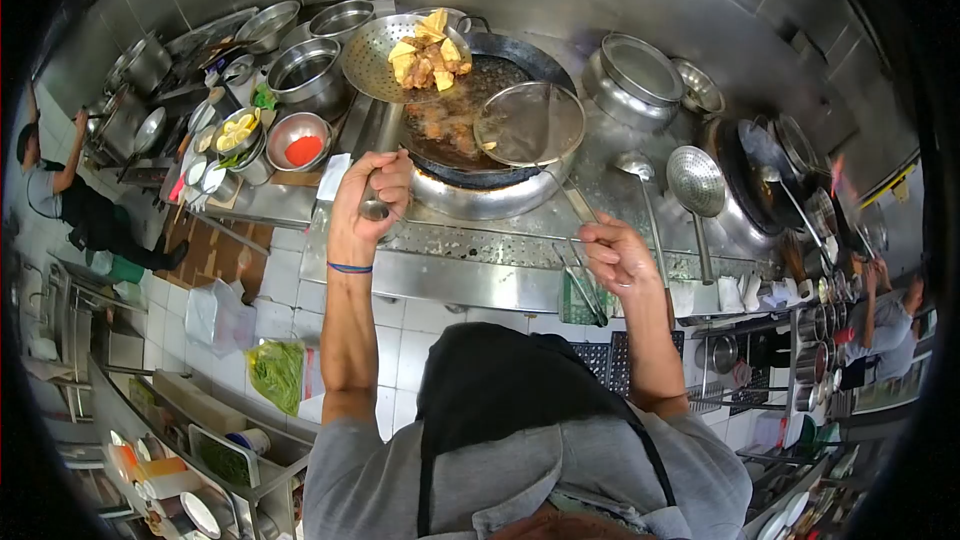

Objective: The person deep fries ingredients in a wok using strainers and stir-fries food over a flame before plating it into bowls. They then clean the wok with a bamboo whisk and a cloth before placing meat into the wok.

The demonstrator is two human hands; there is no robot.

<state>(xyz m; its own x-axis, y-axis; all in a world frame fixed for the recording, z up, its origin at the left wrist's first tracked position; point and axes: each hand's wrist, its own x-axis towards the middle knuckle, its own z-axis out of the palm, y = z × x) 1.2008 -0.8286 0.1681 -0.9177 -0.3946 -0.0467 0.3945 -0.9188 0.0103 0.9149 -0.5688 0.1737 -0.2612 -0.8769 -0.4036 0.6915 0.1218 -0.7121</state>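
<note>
My left hand (372, 196) is wrapped round the handle of a wide perforated skimmer (368, 52). Yellow and brown fried pieces (430, 58) lie in its bowl, raised over the left part of a dark wok (545, 58). In my right hand (615, 252), closed fingers grip the handle of a round fine-mesh strainer (530, 126) above the wok's right side. Brown pieces (445, 127) float in the dark bubbling oil below. The strainer covers part of the oil. A few small bits cling near the strainer's left edge.
Left of the wok stand a steel pot (305, 75), a bowl of red sauce (302, 140) and a bowl of lemon slices (238, 130). To the right are a lidded pot (635, 80), a ladle (636, 168), another skimmer (697, 183) and a second wok (750, 190). Other people work at both sides.
</note>
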